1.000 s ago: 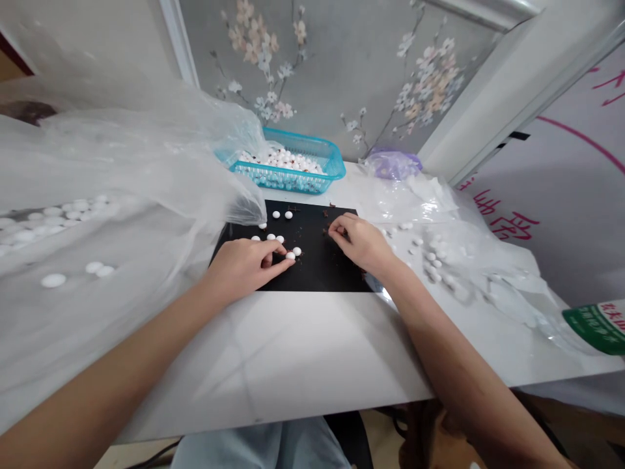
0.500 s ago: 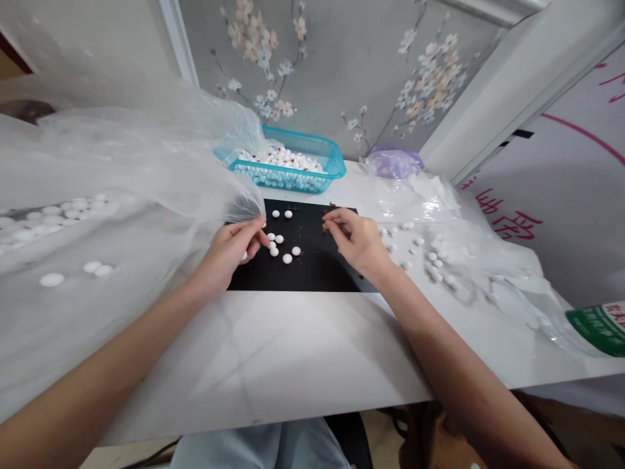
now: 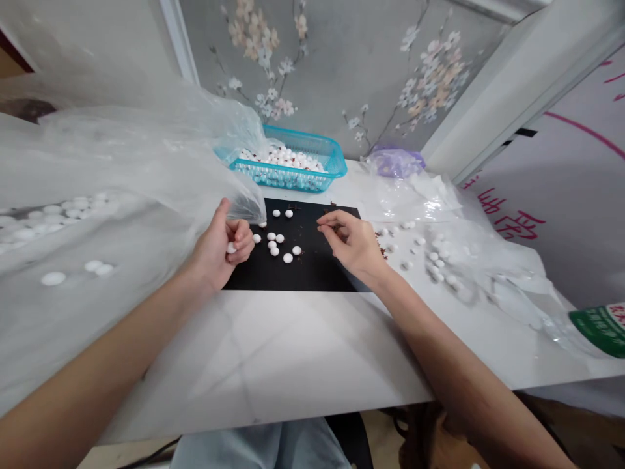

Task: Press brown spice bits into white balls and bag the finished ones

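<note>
My left hand (image 3: 222, 251) is curled closed around a small white ball (image 3: 231, 247) at the left edge of the black mat (image 3: 322, 267). Over the mat's right side, my right hand (image 3: 354, 247) has thumb and index finger pinched together; what they hold, if anything, is too small to make out. Several white balls (image 3: 288, 258) lie on the mat between the hands, some with dark reddish bits beside them. Small reddish-brown pieces (image 3: 381, 246) lie just right of my right wrist.
Behind the mat stands a blue basket (image 3: 336, 167) of white balls. A clear plastic bag (image 3: 131, 156) with white balls covers the left side. More balls and clear plastic (image 3: 483, 260) lie at right, near a green-labelled bottle (image 3: 598, 329).
My left hand has drawn back left and curled, its thumb now raised, uncovering balls at the mat's left. My right hand has shifted slightly left and down, still pinched.
</note>
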The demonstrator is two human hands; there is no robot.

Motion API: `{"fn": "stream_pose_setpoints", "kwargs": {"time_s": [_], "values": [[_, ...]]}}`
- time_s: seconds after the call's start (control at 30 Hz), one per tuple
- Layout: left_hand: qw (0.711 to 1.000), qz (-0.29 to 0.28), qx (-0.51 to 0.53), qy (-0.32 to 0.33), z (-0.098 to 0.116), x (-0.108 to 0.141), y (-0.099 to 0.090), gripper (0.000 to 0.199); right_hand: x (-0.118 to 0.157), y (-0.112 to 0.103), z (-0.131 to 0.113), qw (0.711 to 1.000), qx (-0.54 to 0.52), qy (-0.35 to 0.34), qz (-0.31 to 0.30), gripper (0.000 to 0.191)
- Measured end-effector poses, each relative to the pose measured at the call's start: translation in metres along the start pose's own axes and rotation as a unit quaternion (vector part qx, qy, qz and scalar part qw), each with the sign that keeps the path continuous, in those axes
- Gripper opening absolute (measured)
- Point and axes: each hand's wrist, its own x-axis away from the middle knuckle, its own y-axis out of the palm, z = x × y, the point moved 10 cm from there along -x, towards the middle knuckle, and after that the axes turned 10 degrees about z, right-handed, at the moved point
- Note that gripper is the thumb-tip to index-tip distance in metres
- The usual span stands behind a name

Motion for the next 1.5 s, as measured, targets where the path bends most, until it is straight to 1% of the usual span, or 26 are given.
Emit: {"fn": "stream_pose_setpoints", "kwargs": {"time_s": [0.1,0.17,0.3,0.4,0.47,0.5,0.57,0.67,0.83,0.9,1.07,1.17,1.27,1.37,1.5], "values": [[0.999,-0.033,0.016,-0.033,-0.006,0.001,0.006,0.054,0.001,0.001,-0.002,1.000,-0.002,0.001,0.001,0.012],[0.998,-0.033,0.025,-0.047,-0.009,0.001,0.006,0.051,0.002,0.001,-0.004,1.000,-0.003,0.000,-0.001,0.012],[0.996,0.000,0.058,-0.069,-0.012,0.002,0.004,0.045,0.003,0.002,-0.006,1.000,-0.006,-0.003,-0.004,0.012],[0.991,0.038,0.098,-0.081,-0.011,0.005,0.002,0.029,0.003,0.002,-0.004,1.000,-0.019,0.009,-0.003,0.012],[0.989,0.049,0.111,-0.088,-0.011,0.007,0.002,0.018,0.003,0.002,-0.002,0.999,-0.047,0.027,0.002,0.011],[0.989,0.047,0.111,-0.089,-0.011,0.008,0.003,0.015,0.003,0.002,-0.001,0.997,-0.068,0.039,0.003,0.011],[0.991,0.025,0.108,-0.079,-0.009,0.009,0.007,0.013,0.003,0.004,-0.001,0.990,-0.121,0.068,-0.002,0.014],[0.994,-0.014,0.099,-0.053,-0.005,0.009,0.013,0.012,0.005,0.010,-0.004,0.973,-0.200,0.107,-0.031,0.022],[0.995,-0.049,0.073,-0.045,-0.011,0.010,0.021,0.012,0.008,0.017,-0.012,0.952,-0.274,0.121,-0.058,0.023],[0.995,-0.059,0.066,-0.047,-0.014,0.011,0.025,0.011,0.010,0.021,-0.013,0.945,-0.289,0.133,-0.073,0.022],[0.995,-0.047,0.059,-0.062,-0.018,0.012,0.026,0.011,0.018,0.035,-0.015,0.930,-0.311,0.154,-0.121,0.026],[0.996,-0.053,0.037,-0.069,-0.020,0.014,0.026,0.012,0.021,0.038,-0.014,0.924,-0.323,0.166,-0.119,0.028],[0.995,-0.069,0.017,-0.077,-0.023,0.016,0.028,0.011,0.022,0.039,-0.015,0.923,-0.328,0.164,-0.116,0.028],[0.994,-0.080,0.012,-0.076,-0.025,0.016,0.028,0.007,0.023,0.040,-0.018,0.924,-0.326,0.158,-0.124,0.028],[0.994,-0.083,0.015,-0.073,-0.026,0.015,0.028,0.007,0.024,0.039,-0.021,0.920,-0.334,0.157,-0.135,0.027]]}}
